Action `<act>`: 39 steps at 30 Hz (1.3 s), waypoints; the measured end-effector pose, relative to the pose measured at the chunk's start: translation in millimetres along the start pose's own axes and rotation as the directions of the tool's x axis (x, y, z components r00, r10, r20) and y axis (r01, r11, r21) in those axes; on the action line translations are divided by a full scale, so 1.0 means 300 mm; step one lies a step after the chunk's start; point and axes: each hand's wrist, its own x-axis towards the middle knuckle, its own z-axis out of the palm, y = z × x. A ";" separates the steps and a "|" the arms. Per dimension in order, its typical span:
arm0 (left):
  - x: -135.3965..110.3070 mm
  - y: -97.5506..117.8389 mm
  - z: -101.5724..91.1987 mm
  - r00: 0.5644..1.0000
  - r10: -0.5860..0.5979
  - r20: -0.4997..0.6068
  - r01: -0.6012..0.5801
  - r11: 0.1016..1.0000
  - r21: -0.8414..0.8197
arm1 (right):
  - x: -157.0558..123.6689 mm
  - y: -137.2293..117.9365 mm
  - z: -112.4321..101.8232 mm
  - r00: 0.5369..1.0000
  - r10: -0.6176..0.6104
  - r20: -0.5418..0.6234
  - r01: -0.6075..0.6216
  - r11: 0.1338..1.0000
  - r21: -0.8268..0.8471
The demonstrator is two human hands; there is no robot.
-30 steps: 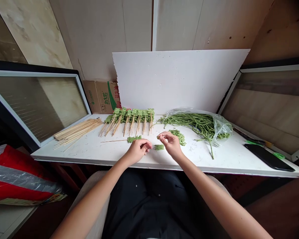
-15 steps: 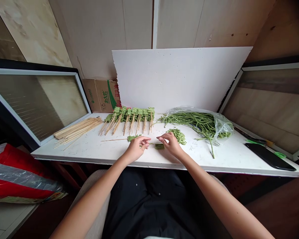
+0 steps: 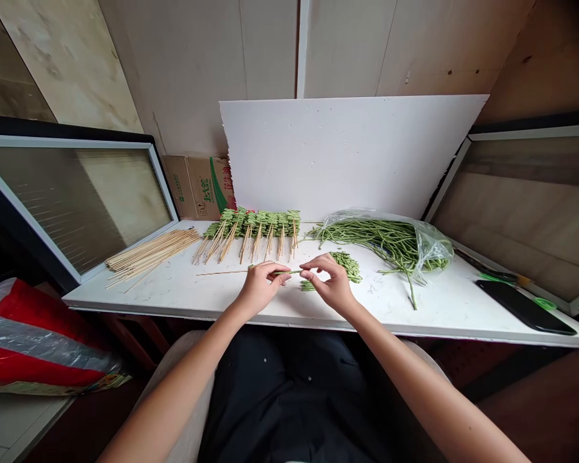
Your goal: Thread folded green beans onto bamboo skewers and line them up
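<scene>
My left hand [image 3: 262, 283] is closed in a pinch, its fingertips on a thin green length of long bean [image 3: 295, 271]. The far end of that bean meets the pinched fingers of my right hand [image 3: 329, 275]. From behind my left hand a bamboo skewer [image 3: 219, 273] reaches out to the left along the tabletop; the hand hides its other end. A small row of cut bean pieces [image 3: 307, 285] lies under my right hand, and a heap of cut long beans [image 3: 348, 265] is just behind it.
Bundles of bean-threaded skewers [image 3: 258, 225] line the back of the white table [image 3: 174, 289]. A pile of bare skewers [image 3: 152, 249] lies left. Uncut long beans [image 3: 376, 235] fill a plastic bag at right. A black phone [image 3: 525, 306] rests near the right edge.
My left hand has shifted slightly left, covering the threaded bean pieces on the skewer. My right hand has come onto the bean's free end, so it now spans both hands.
</scene>
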 end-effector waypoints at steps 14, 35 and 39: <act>-0.019 0.053 0.022 0.993 0.098 0.072 -0.103 0.992 0.073 | -0.015 -0.062 0.021 0.989 -0.141 0.047 0.143 0.988 -0.048; 0.019 -0.094 -0.005 0.961 -0.237 0.140 0.275 0.849 -0.452 | -0.005 0.181 -0.056 0.982 0.160 -0.103 -0.174 0.975 -0.140; 0.030 -0.122 -0.048 0.956 -0.284 0.070 0.289 0.882 -0.373 | -0.060 0.233 -0.015 0.983 0.107 0.146 -0.051 0.938 -0.344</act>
